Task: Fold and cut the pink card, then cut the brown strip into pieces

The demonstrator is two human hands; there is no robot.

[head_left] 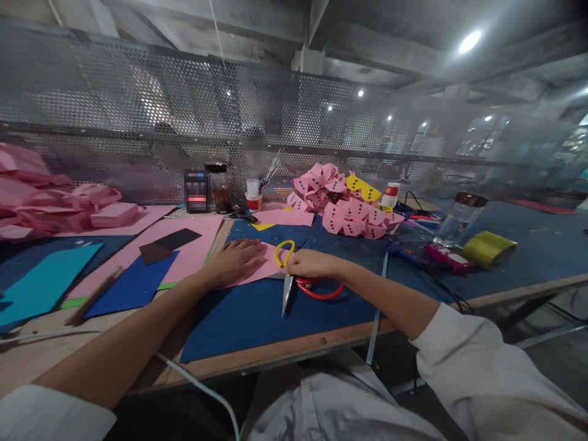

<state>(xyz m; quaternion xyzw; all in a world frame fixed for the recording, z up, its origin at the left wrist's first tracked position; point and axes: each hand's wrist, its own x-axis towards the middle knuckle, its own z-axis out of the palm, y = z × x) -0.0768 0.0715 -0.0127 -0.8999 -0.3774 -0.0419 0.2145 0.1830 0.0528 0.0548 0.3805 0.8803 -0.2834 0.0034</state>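
My left hand [237, 257] lies flat with its fingers stretched out, pressing on a strip of pink sheet [264, 263] over a dark blue mat [239, 327]. Just right of it, my right hand [312, 263] is closed around the middle of scissors [287, 294]. A yellow loop shows above the fingers and a red loop below them. One bare blade points toward me; a grey edge at the pink sheet may be the other. My right fingertips are partly hidden.
Pink folded pieces with dark dots [353, 219] are heaped behind my hands; more pink pieces [68, 205] lie at left. Blue sheet [133, 288], turquoise sheet [50, 278], phone [196, 192], glass jar [459, 217] and yellow tape roll [489, 248] surround the mat. A white cable [202, 386] crosses the table's front edge.
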